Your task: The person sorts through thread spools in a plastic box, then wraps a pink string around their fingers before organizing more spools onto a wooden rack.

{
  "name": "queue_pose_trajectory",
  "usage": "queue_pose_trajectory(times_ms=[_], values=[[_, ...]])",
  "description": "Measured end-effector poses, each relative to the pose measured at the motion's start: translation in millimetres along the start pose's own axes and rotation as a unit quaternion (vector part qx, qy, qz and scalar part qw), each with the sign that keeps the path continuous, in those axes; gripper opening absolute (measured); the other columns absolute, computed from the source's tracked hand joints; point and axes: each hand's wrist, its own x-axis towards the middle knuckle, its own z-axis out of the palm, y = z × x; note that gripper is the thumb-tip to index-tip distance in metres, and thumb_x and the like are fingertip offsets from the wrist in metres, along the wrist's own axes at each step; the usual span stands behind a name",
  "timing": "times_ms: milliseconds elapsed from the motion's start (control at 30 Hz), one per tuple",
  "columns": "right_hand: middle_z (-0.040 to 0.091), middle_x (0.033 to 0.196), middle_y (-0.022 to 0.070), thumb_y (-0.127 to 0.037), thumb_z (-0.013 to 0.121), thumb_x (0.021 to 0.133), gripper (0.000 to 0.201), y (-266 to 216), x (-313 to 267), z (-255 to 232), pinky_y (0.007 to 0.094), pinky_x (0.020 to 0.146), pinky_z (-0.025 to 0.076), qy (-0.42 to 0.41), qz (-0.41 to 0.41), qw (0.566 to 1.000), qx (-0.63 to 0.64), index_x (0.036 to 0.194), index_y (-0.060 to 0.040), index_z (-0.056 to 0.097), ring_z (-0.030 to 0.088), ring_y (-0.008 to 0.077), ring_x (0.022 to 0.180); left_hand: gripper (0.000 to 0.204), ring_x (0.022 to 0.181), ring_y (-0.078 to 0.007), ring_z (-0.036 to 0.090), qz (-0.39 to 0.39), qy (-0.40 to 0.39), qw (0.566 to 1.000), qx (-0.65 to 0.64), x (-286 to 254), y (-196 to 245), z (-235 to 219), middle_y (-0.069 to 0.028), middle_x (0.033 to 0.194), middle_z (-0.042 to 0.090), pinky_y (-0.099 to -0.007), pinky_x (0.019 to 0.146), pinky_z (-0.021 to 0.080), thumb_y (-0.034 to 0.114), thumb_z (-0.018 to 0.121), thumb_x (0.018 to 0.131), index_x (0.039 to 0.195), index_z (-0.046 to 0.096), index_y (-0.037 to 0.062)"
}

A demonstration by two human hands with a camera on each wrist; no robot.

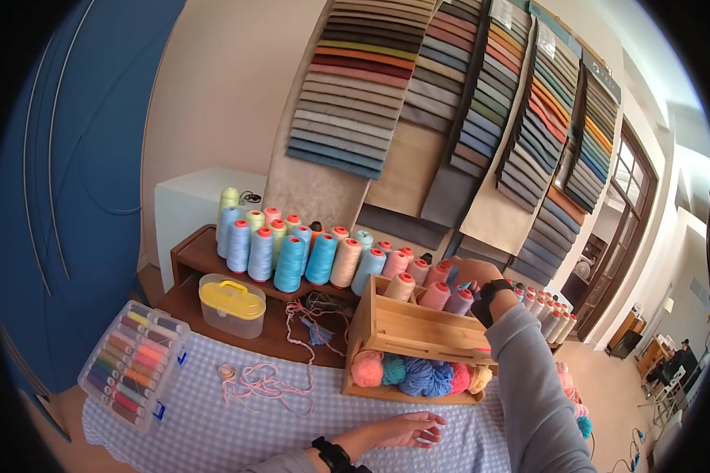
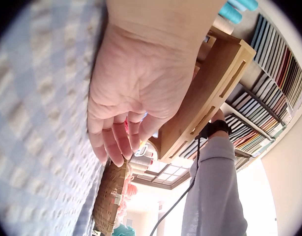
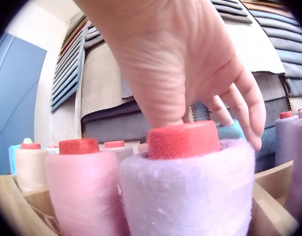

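My right hand point(image 1: 479, 273) reaches over the back of a wooden thread rack point(image 1: 418, 325). In the right wrist view its fingers come down around a teal thread cone point(image 3: 232, 130), mostly hidden behind a lilac cone point(image 3: 190, 191) with a red top. A pink cone point(image 3: 87, 187) stands beside the lilac one. My left hand point(image 1: 406, 430) rests on the checked tablecloth point(image 1: 205, 418) in front of the rack, fingers loosely bent and holding nothing. Several yarn balls point(image 1: 426, 378) fill the rack's lower shelf.
Several large thread cones point(image 1: 289, 264) stand on a brown shelf behind. A lidded plastic box point(image 1: 232, 307) and loose pink cord point(image 1: 268, 386) lie left of the rack, with a case of small spools point(image 1: 134, 363) farther left. A wicker basket point(image 2: 109, 196) holds more yarn.
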Motion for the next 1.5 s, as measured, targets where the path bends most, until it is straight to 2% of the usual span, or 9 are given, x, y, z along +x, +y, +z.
queue_pose_trajectory(times_ms=[133, 233, 467, 533, 633, 900, 1100, 1333, 1500], values=[[0.057, 0.109, 0.0206, -0.018, 0.065, 0.071, 0.071, 5.7, 2.8, 7.6, 0.0345, 0.054, 0.052, -0.009, 0.016, 0.983, 0.183, 0.132, -0.0117, 0.030, 0.063, 0.0318, 0.081, 0.035, 0.102, -0.0156, 0.049, -0.010, 0.015, 1.000, 0.007, 0.2, 1.4, 2.1, -0.0051, 0.101, 0.048, -0.0320, 0.093, 0.042, 0.024, 0.047, 0.091, 0.121, 0.039, 0.0069], [0.058, 0.108, 0.0189, -0.013, 0.060, 0.073, 0.064, 14.6, 18.6, 17.7, 0.0306, 0.044, 0.051, -0.002, 0.006, 0.989, 0.145, 0.131, -0.0113, 0.032, 0.064, 0.0299, 0.076, 0.035, 0.102, -0.0160, 0.049, -0.012, 0.017, 1.000, 0.006, -0.1, 1.1, 0.9, -0.0056, 0.100, 0.048, -0.0319, 0.093, 0.042, 0.024, 0.047, 0.091, 0.120, 0.039, 0.0069], [0.063, 0.094, 0.0149, -0.019, 0.059, 0.074, 0.039, 44.3, 72.1, 53.6, 0.0325, 0.056, 0.054, 0.212, -0.054, 0.976, 0.003, 0.112, -0.0109, 0.054, 0.065, 0.0251, 0.077, 0.034, 0.102, -0.0168, 0.049, -0.012, 0.013, 1.000, 0.006, 0.6, 1.3, 2.2, -0.0059, 0.100, 0.048, -0.0320, 0.092, 0.042, 0.024, 0.047, 0.091, 0.120, 0.040, 0.0070], [0.064, 0.091, 0.0149, -0.015, 0.058, 0.073, 0.031, 42.6, 75.9, 56.0, 0.0339, 0.061, 0.054, 0.254, 0.018, 0.965, -0.055, 0.103, -0.0111, 0.062, 0.064, 0.0272, 0.077, 0.035, 0.102, -0.0169, 0.049, -0.013, 0.017, 1.000, 0.008, 0.5, 0.8, 1.2, -0.0060, 0.100, 0.048, -0.0320, 0.092, 0.042, 0.024, 0.047, 0.091, 0.120, 0.040, 0.0070], [0.064, 0.088, 0.0150, -0.015, 0.059, 0.072, 0.024, 37.5, 58.1, 50.7, 0.0383, 0.074, 0.050, 0.239, 0.053, 0.966, 0.078, 0.095, -0.0118, 0.065, 0.062, 0.0312, 0.085, 0.035, 0.102, -0.0169, 0.049, -0.011, 0.004, 1.000, -0.009, 3.0, -2.9, -2.1, -0.0061, 0.100, 0.048, -0.0321, 0.092, 0.042, 0.025, 0.048, 0.090, 0.120, 0.040, 0.0072], [0.064, 0.087, 0.0155, -0.015, 0.058, 0.074, 0.027, 44.1, 28.8, 15.0, 0.0391, 0.071, 0.050, 0.377, 0.068, 0.921, 0.070, 0.101, -0.0152, 0.062, 0.062, 0.0324, 0.082, 0.035, 0.102, -0.0169, 0.050, -0.004, 0.024, 1.000, 0.008, 0.2, -1.2, 1.3, -0.0058, 0.101, 0.050, -0.0328, 0.092, 0.042, 0.025, 0.048, 0.090, 0.119, 0.042, 0.0078], [0.061, 0.081, 0.0174, -0.007, 0.056, 0.078, 0.021, 2.0, -59.4, -28.4, 0.0406, 0.062, 0.047, 0.562, -0.145, 0.814, 0.037, 0.099, -0.0086, 0.055, 0.061, 0.0327, 0.070, 0.033, 0.103, -0.0174, 0.051, 0.001, 0.019, 1.000, 0.018, -0.5, -0.7, 0.7, -0.0061, 0.102, 0.050, -0.0331, 0.093, 0.042, 0.022, 0.045, 0.092, 0.120, 0.041, 0.0066], [0.061, 0.080, 0.0145, -0.008, 0.055, 0.082, 0.025, -47.4, -147.3, -53.1, 0.0300, 0.055, 0.048, 0.269, -0.195, 0.900, 0.283, 0.106, -0.0069, 0.054, 0.063, 0.0204, 0.059, 0.032, 0.101, -0.0178, 0.052, 0.005, 0.019, 1.000, 0.009, -1.3, -0.9, 1.9, -0.0065, 0.101, 0.051, -0.0328, 0.091, 0.043, 0.021, 0.045, 0.092, 0.119, 0.041, 0.0052], [0.061, 0.069, 0.0126, -0.014, 0.058, 0.081, 0.024, -72.9, -168.1, -43.8, 0.0319, 0.055, 0.048, 0.208, -0.221, 0.944, 0.133, 0.103, -0.0071, 0.057, 0.063, 0.0209, 0.055, 0.031, 0.100, -0.0177, 0.052, 0.005, 0.026, 1.000, 0.011, -2.2, 1.4, 2.0, -0.0067, 0.101, 0.051, -0.0324, 0.090, 0.044, 0.020, 0.045, 0.092, 0.118, 0.042, 0.0051]])
